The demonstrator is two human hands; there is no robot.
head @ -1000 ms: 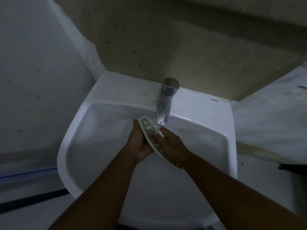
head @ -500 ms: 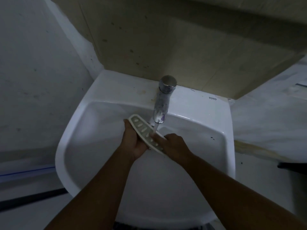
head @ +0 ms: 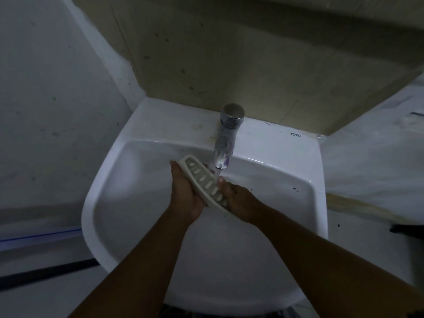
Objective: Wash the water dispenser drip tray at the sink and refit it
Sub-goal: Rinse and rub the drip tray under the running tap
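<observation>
Below the tap (head: 226,138) spout, over the white sink (head: 90,203) basin, the drip tray (head: 202,180) is held slotted face up and tilted. Its far end is seen just left of the spout, and its near end is angled down and away from the tap. The tray's left long edge is gripped by the left hand (head: 185,196), thumb along the rim; the fingers underneath are hidden. The near end is held by the right hand (head: 239,203), fingers curled round it, one fingertip (head: 220,180) pressed on the slotted face right under the spout. A thin water stream (head: 217,172) is seen running from the spout onto the tray beside that fingertip. A TOTO mark (head: 295,134) is printed on the sink ledge right of the tap. A stained beige wall panel (head: 229,53) is seen behind the tap.
</observation>
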